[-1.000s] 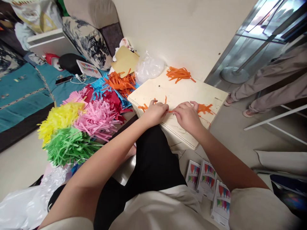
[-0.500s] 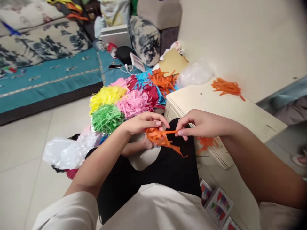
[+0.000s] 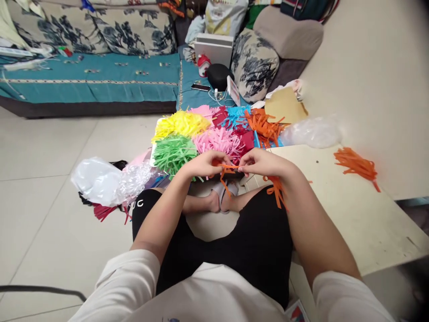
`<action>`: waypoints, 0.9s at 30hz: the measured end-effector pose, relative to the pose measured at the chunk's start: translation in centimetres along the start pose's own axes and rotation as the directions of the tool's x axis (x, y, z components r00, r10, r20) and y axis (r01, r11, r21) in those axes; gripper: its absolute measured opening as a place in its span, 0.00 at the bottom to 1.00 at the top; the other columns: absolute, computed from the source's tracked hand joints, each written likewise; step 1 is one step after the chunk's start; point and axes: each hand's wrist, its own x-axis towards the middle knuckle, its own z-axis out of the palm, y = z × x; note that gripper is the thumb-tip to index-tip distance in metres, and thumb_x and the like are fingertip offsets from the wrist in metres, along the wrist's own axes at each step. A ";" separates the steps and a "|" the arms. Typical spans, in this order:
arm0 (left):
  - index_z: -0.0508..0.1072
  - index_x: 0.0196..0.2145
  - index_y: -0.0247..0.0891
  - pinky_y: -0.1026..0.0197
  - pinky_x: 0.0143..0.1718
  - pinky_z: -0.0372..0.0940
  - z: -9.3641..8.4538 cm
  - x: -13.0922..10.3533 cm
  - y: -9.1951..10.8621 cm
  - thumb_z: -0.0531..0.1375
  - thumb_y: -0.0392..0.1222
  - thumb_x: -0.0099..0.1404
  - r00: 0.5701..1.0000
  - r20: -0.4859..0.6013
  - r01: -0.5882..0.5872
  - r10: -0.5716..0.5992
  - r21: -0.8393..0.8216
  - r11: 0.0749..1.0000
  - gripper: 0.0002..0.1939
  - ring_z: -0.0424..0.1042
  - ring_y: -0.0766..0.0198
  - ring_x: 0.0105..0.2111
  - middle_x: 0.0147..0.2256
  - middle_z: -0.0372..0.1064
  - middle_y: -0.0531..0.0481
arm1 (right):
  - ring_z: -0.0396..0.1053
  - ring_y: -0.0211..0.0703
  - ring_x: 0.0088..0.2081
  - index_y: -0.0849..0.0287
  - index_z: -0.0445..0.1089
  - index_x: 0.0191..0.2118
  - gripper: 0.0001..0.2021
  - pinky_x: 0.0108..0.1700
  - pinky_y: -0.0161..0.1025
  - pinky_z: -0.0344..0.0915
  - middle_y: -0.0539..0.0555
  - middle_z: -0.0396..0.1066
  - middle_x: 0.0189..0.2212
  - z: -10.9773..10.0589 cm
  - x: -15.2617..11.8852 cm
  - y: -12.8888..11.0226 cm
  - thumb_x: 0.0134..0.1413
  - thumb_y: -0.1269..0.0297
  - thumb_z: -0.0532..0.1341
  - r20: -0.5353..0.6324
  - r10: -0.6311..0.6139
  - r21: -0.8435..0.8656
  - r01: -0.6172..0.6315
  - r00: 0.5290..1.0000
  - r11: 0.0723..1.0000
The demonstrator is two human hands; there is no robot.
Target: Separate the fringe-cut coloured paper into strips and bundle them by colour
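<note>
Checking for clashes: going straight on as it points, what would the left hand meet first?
Probably the right hand, facing it across a small gap spanned by an orange strip, though depth is unclear.

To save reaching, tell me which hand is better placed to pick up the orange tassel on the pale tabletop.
The right hand, probably: it is nearer the orange tassel on the pale tabletop. The left hand is farther off. Both appear to pinch an orange strip.

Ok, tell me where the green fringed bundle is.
In the head view, the green fringed bundle sits left of centre, on the near side of the yellow bundle, close to the left hand.
</note>
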 end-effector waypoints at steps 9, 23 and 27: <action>0.79 0.62 0.42 0.38 0.80 0.64 3.5 -2.3 -3.2 0.67 0.47 0.77 0.878 -0.405 -0.022 0.255 0.497 0.867 0.19 0.74 0.42 0.73 0.66 0.80 0.34 | 0.80 0.51 0.36 0.55 0.81 0.35 0.10 0.42 0.44 0.70 0.55 0.85 0.32 6.0 2.6 2.5 0.63 0.57 0.66 -0.360 -0.088 -0.023 0.086 0.929 0.996; 0.81 0.51 0.42 0.45 0.64 0.75 4.4 -2.6 -4.4 0.57 0.40 0.77 0.802 -0.534 -0.020 0.268 0.424 0.905 0.13 0.83 0.48 0.57 0.52 0.86 0.38 | 0.82 0.63 0.54 0.53 0.91 0.52 0.17 0.62 0.60 0.64 0.63 0.91 0.49 7.3 2.5 3.9 0.77 0.62 0.61 -0.528 -0.259 -0.499 -0.049 0.809 0.865; 0.81 0.56 0.42 0.44 0.70 0.72 4.5 -2.8 -4.5 0.59 0.36 0.70 0.823 -0.495 -0.006 0.277 0.480 0.877 0.19 0.80 0.47 0.63 0.58 0.83 0.37 | 0.82 0.64 0.53 0.53 0.91 0.52 0.18 0.62 0.60 0.62 0.63 0.91 0.48 7.5 2.6 3.7 0.78 0.60 0.61 -0.527 -0.243 -0.498 -0.064 0.815 0.865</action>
